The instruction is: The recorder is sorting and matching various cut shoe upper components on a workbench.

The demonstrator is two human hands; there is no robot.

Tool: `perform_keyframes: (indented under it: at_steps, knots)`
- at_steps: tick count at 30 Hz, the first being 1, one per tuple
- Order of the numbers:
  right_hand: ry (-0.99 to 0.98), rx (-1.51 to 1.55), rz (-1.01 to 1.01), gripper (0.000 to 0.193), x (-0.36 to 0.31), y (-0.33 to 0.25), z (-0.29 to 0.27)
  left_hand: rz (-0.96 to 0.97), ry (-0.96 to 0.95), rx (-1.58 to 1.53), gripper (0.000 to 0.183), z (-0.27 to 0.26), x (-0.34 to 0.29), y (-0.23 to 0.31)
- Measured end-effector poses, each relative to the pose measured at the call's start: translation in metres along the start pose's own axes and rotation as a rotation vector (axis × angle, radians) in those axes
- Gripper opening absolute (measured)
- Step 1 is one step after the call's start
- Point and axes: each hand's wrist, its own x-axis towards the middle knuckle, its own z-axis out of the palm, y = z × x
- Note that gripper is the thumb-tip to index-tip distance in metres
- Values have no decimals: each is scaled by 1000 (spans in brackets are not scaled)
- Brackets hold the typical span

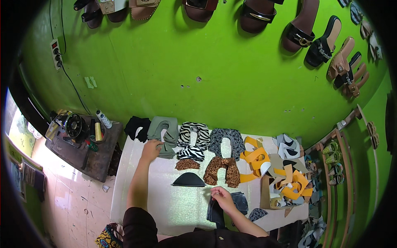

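Note:
My left hand (152,149) reaches to the far left of the white table, its fingers closed at the edge of a stack of grey-green curved cut pieces (168,151). Nearer to me, my right hand (223,199) has its fingers curled at the top of a batch of black cut pieces (213,211); its grip is partly hidden. Between the hands lie a black half-round piece (188,180) and leopard-print pieces (187,164). Zebra-print pieces (191,154), a grey-black patterned arched stack (233,140) and a leopard-print arched stack (211,170) lie beyond.
Yellow scraps (256,155) and a box of mixed offcuts (273,202) occupy the table's right side. A sewing machine (74,126) with thread cones stands at the left. Sandals (258,16) hang on the green wall; a wooden rack (345,177) stands to the right.

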Motion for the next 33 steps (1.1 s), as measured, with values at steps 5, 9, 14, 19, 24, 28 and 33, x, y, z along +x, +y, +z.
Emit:
perform_keyframes:
  at_steps: [5,9,14,19,24,28,33]
  knots:
    - [-5,0,28,21,-1,7,-1,3,-17,266,26,-3,4,25]
    - [-30,4,29,22,-1,9,3,128,-83,49,35,21,-7,-1]
    - [-45,13,43,22,-4,12,3,212,-191,73,45,30,-19,-7]
    - [-49,5,31,21,-8,15,1,172,-264,100,48,24,-31,9]
    - [-62,-15,-8,17,-17,14,-4,160,-299,24,44,11,-19,10]
    - [-36,-18,-31,19,-29,5,-13,191,-240,30,41,-1,-12,17]
    - [13,-8,-57,18,-53,-5,-21,273,27,-22,32,-25,-14,37]
